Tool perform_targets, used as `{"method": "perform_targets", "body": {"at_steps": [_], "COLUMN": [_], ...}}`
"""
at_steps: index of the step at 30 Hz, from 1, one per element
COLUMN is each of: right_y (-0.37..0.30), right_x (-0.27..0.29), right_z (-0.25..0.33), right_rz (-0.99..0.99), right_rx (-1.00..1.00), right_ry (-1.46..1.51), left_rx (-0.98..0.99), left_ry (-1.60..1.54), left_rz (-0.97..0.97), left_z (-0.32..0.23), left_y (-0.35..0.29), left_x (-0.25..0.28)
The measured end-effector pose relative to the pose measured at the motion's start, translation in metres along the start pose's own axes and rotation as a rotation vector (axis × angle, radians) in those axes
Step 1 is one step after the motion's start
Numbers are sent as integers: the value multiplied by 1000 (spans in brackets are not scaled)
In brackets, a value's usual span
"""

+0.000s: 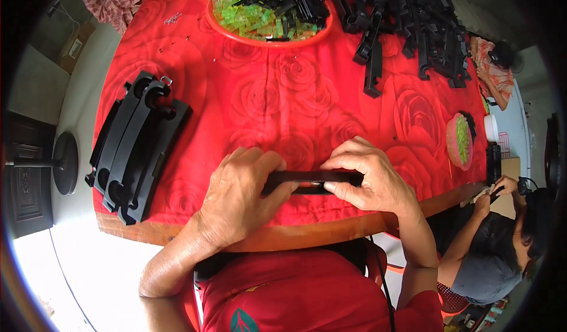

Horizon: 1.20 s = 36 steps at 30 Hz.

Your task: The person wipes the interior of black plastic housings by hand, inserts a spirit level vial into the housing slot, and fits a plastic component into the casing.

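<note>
Close to the table's near edge, a long black plastic housing (304,177) lies crosswise between my two hands. My left hand (239,184) grips its left end, with the thumb along the near side and the fingers over the far side. At the other end my right hand (375,175) is closed on it too, its thumb pressed near the middle. A narrow slot shows along the near side, with something small and pale by my right thumb, too small to name. Off to the left, several similar curved black plastic housings (139,149) lie side by side.
A red-orange basin (269,44) of green translucent pieces and black strips stands at the far side. Right of it lies a heap of black housings (407,25). A pink bowl (453,149) of green pieces sits at the right edge. Other people work around the red-covered table (266,96).
</note>
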State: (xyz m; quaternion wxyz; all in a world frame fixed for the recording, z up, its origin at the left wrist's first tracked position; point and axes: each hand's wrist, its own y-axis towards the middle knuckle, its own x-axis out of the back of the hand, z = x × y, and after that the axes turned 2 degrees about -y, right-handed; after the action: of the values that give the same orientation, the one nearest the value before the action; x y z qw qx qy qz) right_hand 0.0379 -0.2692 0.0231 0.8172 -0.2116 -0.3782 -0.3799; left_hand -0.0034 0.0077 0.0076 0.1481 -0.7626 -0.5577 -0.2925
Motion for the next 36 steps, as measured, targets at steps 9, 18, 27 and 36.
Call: {"method": "perform_targets", "body": {"at_steps": [9, 18, 27, 36], "right_y": [89, 213, 216, 149], "right_x": [43, 46, 46, 28], "right_z": [-19, -90, -89, -47], "right_rz": [-234, -588, -654, -411], "right_rx": [20, 136, 212, 161], "right_ry": [112, -639, -548, 385], "left_rx": [-47, -118, -123, -68], "left_ry": [7, -46, -62, -172], "left_rz": [-62, -39, -25, -39], "left_z": [12, 21, 23, 25], "left_y": [3, 5, 7, 8], "left_x": [-4, -4, -3, 2]}}
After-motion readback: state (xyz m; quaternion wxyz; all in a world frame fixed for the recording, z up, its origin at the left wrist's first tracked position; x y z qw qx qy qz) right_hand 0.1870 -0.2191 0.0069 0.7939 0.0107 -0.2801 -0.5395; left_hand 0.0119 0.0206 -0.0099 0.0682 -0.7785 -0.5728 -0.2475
